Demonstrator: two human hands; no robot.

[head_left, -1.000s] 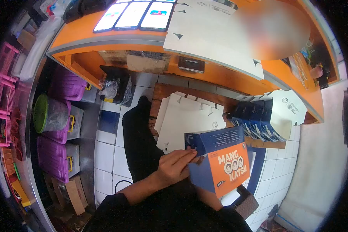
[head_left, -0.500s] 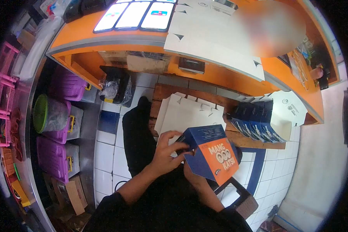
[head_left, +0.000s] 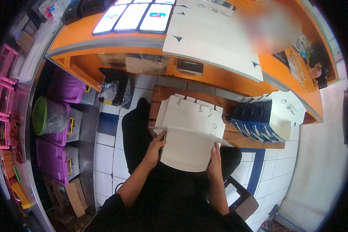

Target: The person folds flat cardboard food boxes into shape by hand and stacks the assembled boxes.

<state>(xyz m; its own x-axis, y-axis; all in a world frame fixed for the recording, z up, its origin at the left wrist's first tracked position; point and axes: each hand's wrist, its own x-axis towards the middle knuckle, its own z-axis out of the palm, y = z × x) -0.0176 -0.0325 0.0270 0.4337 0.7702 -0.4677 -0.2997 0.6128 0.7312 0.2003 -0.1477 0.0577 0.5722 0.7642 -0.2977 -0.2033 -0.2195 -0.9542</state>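
A cardboard food box (head_left: 185, 152), its plain white inside turned up toward me, is held low in front of my body. Its far edge stands up as a blurred flap. My left hand (head_left: 155, 150) grips the left side with the thumb near the upper corner. On the opposite side my right hand (head_left: 215, 160) is closed, fingers along the edge. Just beyond lies a stack of flat white box blanks (head_left: 197, 110) on a wooden bench (head_left: 158, 92). A row of nested, part-folded blue and white boxes (head_left: 259, 120) stands on the bench's right end.
Above the bench, an orange counter (head_left: 77, 38) carries several lit phones (head_left: 129, 17) and large white cardboard sheets (head_left: 208, 34). Purple-lidded bins (head_left: 52, 160) and a green-rimmed bucket (head_left: 50, 116) sit on the left shelf. A dark chair part (head_left: 245, 207) is at lower right.
The box was tilted with its orange and blue printed outside showing; now its white inside faces me. My hands have moved apart, one to each side of it.
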